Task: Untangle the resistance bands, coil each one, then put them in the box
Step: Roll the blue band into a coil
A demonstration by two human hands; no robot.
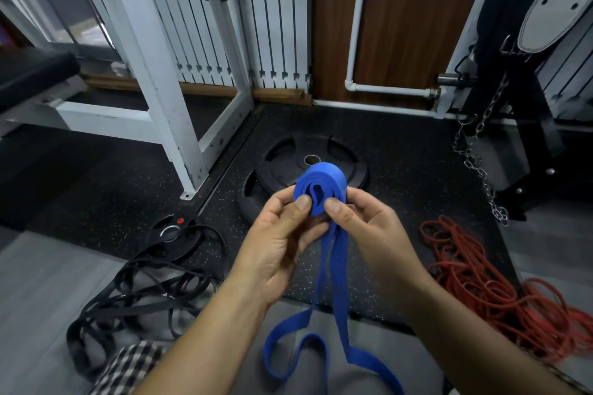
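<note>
Thumbs of both hands press on the face of a partly wound coil of the blue band (321, 189), held at frame centre. The left hand (279, 247) pinches the coil from its 9 o'clock side with thumb in front and fingers curled behind; the right hand (369, 234) pinches it from 3 o'clock the same way. Uncoiled blue strap hangs from the coil toward 6 o'clock and loops near the lower edge. A large weight plate (288, 170) lies on the floor behind the coil at 12 o'clock. Tangled black bands (134, 292) lie at 8 o'clock, partly over a small plate (170, 231). Tangled red bands (481, 282) lie at 4 o'clock.
</note>
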